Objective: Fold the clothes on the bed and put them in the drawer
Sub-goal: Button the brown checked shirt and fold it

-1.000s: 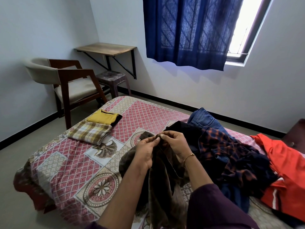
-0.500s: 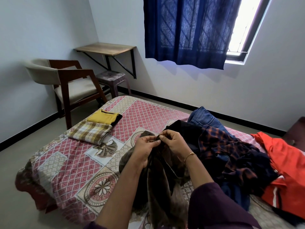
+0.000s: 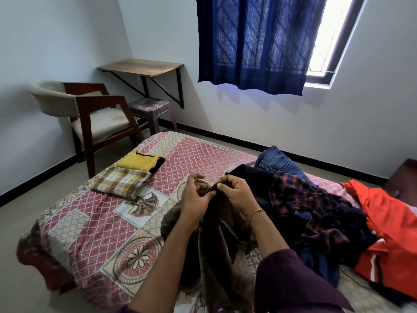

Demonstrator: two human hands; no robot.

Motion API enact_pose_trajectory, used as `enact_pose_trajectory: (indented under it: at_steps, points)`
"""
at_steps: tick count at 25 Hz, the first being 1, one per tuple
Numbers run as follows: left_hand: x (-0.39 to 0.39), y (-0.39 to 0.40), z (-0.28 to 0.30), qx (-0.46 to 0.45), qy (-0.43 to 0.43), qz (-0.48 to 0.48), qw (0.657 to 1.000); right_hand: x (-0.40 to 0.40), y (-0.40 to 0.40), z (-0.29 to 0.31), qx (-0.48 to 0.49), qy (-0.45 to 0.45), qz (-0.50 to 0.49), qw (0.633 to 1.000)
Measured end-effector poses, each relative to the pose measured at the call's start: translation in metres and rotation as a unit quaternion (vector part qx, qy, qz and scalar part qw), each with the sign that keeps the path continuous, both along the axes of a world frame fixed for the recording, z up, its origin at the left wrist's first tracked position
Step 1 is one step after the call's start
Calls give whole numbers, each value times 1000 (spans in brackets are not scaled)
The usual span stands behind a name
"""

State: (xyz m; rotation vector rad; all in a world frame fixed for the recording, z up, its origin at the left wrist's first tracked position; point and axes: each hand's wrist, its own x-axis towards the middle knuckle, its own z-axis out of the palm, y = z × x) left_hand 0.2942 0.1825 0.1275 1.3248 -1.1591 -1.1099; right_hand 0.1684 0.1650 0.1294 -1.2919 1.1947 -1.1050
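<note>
Both hands, left hand (image 3: 195, 197) & right hand (image 3: 237, 194), pinch the brown cloth (image 3: 216, 245) up over the bed (image 3: 94, 222) (it hangs down). Find its corners, pull flat, then fold.

Both forearms reach forward, left hand (image 3: 195, 195) and right hand (image 3: 237, 193) close together, fingers curled, pinching.

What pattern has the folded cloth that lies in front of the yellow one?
A yellow, brown and white check on the folded cloth, seen in the head view.
</note>
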Motion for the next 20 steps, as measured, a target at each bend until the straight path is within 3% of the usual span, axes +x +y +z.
enact_pose_trajectory:
  at_steps: [5,9,13,16,18,20]
  points:
    - [-3,3,-5,19,69,8,997,-3,-3,4,64,-66,17,996]
    - [3,5,-2,-11,85,-51,995,-7,-4,6,101,-122,41,987]
    - [-5,5,6,-4,78,-98,992,-2,-4,-2,36,1,7,999]
    - [-14,-1,10,59,134,0,989,1,-3,-4,-13,33,-43,998]
    - [-10,-7,9,85,141,66,984,3,0,-2,-22,8,-11,1000]
    - [-4,-10,8,81,138,70,985,2,1,-1,-52,48,0,997]
